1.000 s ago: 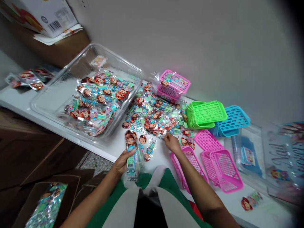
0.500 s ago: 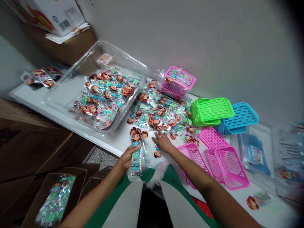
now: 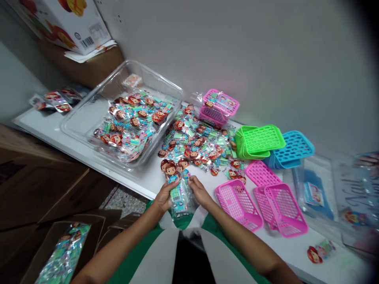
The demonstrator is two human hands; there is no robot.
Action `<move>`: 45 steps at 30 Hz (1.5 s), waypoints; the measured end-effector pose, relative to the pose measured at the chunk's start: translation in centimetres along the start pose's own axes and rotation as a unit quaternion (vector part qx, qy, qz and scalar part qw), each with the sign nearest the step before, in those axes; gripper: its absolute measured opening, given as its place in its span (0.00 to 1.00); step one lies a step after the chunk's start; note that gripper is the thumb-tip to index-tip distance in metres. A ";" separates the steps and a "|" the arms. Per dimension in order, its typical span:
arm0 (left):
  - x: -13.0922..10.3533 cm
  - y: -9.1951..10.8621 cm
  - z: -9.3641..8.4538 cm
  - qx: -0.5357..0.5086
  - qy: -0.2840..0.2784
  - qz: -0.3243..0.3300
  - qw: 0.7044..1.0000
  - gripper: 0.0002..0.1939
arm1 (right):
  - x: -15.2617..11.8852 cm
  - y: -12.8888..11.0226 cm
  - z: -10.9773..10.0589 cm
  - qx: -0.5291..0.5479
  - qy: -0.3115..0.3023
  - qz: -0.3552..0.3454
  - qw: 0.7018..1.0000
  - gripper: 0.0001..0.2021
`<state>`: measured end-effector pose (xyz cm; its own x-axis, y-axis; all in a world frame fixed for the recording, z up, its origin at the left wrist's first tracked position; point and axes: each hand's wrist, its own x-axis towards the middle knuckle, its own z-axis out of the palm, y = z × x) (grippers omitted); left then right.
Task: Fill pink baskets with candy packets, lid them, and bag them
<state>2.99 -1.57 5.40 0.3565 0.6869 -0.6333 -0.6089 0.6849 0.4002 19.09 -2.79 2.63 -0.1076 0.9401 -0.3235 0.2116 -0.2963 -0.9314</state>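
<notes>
My left hand (image 3: 163, 196) is closed around a small bunch of clear doll-shaped packets (image 3: 177, 193), the front one printed with a brown-haired doll in blue. My right hand (image 3: 201, 192) pinches another doll packet (image 3: 186, 173) by its edge, right against the bunch. Both hands are in front of my body at the table's near edge. Just beyond them lies a loose pile of similar packets (image 3: 198, 144), some with red-haired dolls. Left of the pile, a clear plastic tray (image 3: 156, 76) holds many more of them.
Pink baskets (image 3: 254, 225) stand to the right, beside a pink perforated lid (image 3: 262, 172). Behind are green baskets (image 3: 263, 139), blue baskets (image 3: 296, 148) and a wrapped pink basket (image 3: 219, 106). An open carton (image 3: 44, 240) with packets is at lower left. A fruit-printed box (image 3: 85, 27) stands upper left.
My right hand has moved left from the table beside the pile to the bunch, bringing a doll packet with it. My left hand still holds the bunch. The view has shifted slightly.
</notes>
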 end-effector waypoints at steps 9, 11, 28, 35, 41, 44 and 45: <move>-1.6 -1.0 -1.3 0.037 -0.015 -0.080 0.996 0.18 | -1.0 -1.9 -4.0 -0.347 -0.106 -0.065 0.930 0.20; -1.1 -0.8 -1.3 0.030 -0.022 -0.083 0.996 0.19 | 2.3 -2.1 -6.1 -0.437 -0.024 -0.079 0.895 0.17; 0.6 1.1 0.1 0.045 -0.040 -0.038 0.997 0.18 | 12.1 -4.4 -11.1 -0.216 0.138 -0.175 0.951 0.25; 0.4 1.0 1.4 0.058 -0.047 -0.023 0.997 0.20 | 7.0 -4.2 -9.7 -0.162 0.153 -0.074 0.972 0.28; 0.1 -0.1 0.1 0.088 -0.052 -0.045 0.994 0.17 | 4.0 -2.6 -2.3 -0.063 0.009 -0.003 0.998 0.28; -0.4 0.0 -1.2 0.069 -0.044 -0.051 0.995 0.20 | 5.8 -1.5 -2.8 -0.135 0.056 -0.003 0.989 0.27; -0.5 0.2 -1.6 0.060 -0.036 -0.056 0.996 0.20 | 6.7 -1.1 -3.5 -0.208 0.082 -0.029 0.974 0.24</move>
<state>1.60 -2.18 4.75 0.4695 0.6177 -0.6309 -0.4749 0.7790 0.4094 21.53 4.48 2.10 0.0186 0.9778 -0.2087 0.5896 -0.1793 -0.7876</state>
